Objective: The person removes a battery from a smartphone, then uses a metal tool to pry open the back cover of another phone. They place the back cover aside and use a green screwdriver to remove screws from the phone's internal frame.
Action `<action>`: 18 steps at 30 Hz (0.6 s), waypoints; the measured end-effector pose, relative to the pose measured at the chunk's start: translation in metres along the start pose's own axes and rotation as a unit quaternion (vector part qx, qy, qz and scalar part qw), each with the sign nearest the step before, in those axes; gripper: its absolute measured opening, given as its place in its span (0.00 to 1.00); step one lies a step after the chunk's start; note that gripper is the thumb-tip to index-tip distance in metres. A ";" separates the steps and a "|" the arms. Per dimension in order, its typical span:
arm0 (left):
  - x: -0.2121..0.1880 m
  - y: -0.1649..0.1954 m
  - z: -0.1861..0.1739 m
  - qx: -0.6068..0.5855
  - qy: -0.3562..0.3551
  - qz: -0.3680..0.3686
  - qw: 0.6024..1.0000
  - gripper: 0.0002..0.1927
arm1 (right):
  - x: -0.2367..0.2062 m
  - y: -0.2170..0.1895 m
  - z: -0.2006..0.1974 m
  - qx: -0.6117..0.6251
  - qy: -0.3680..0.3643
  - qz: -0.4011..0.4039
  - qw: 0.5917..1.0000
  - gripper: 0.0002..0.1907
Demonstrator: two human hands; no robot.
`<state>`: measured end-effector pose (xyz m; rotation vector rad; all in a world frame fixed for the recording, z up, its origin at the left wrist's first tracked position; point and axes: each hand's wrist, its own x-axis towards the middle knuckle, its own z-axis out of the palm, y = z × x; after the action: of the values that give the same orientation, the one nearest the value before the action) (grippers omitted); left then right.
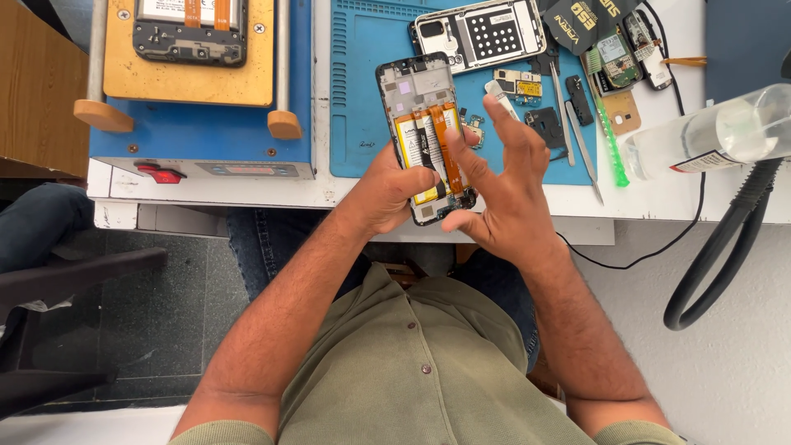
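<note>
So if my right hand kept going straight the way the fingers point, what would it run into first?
The right hand points up and away over the blue mat. First in line is probably the small circuit board, then the silver phone frame, though depth is hard to judge.

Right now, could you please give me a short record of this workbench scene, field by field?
Setting: white workbench with a blue mat, seen from above
Left hand: holds an opened phone from its left side, insides facing up
Right hand: fingers spread, forefinger on the phone's orange ribbon cable
On the mat: phone back frame, small loose parts, tweezers
Beside the mat: green brush, clear bottle lying on its side
Left of the mat: blue machine with a red switch
</note>
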<state>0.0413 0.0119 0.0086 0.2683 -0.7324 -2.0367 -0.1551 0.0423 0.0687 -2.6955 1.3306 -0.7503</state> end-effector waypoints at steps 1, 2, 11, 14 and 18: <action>-0.001 0.001 0.000 -0.006 -0.004 0.001 1.000 0.39 | -0.002 0.000 0.000 -0.007 -0.007 -0.003 1.000 0.46; -0.001 0.001 0.001 -0.012 -0.008 0.001 1.000 0.40 | -0.003 -0.001 0.000 -0.014 -0.013 -0.006 1.000 0.45; 0.000 -0.001 0.000 0.006 -0.021 0.029 0.999 0.32 | -0.020 -0.004 -0.008 0.070 0.043 -0.004 0.997 0.33; 0.000 -0.003 -0.001 0.012 -0.001 0.022 1.000 0.30 | -0.023 -0.017 -0.009 0.138 0.070 0.098 0.983 0.17; 0.001 -0.005 -0.002 0.002 0.005 0.025 1.000 0.42 | -0.016 -0.037 -0.007 0.094 0.031 0.102 0.990 0.20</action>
<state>0.0386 0.0119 0.0042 0.2602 -0.7292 -1.9864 -0.1388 0.0795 0.0771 -2.3675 1.4423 -0.8916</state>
